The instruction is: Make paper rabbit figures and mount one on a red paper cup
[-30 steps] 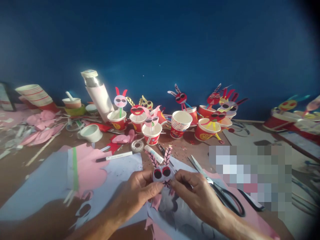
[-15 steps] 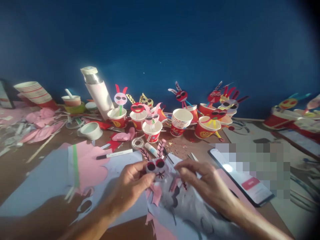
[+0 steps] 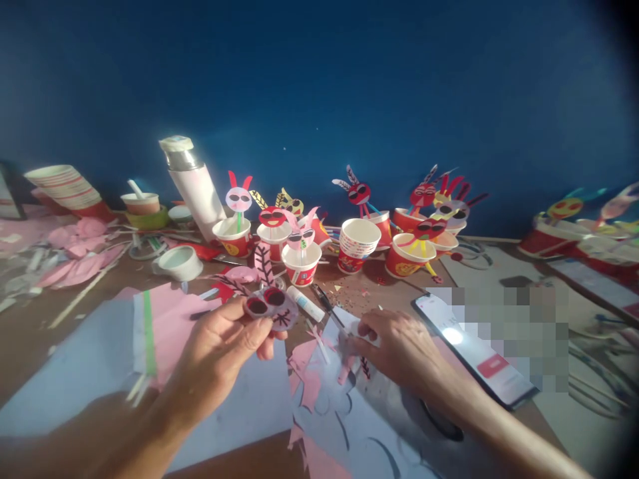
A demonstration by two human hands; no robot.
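Between the thumb and fingers of my left hand (image 3: 224, 349) is a paper bug face (image 3: 283, 307) with dark red-rimmed eyes, a drawn mouth and two veined antennae. My right hand (image 3: 399, 346) is closed low over the papers at right, its fingers curled round a small white thing I cannot make out. Just beyond its fingertips lie black-handled scissors (image 3: 327, 303). A white glue stick (image 3: 305, 305) rests left of them. Pink scraps (image 3: 307, 379) and white paper (image 3: 254, 399) lie under and between my hands.
Red cups (image 3: 232, 236) with paper bug figures line the back, beside a stack of cups (image 3: 358, 243). A white flask (image 3: 196, 189) leans at back left, near a mug (image 3: 180, 263). A lit phone (image 3: 474, 352) lies at right.
My left hand has moved left and up with the bug face, turning it. My right hand has come away from the face and turned palm down over the papers; its fingers have curled.
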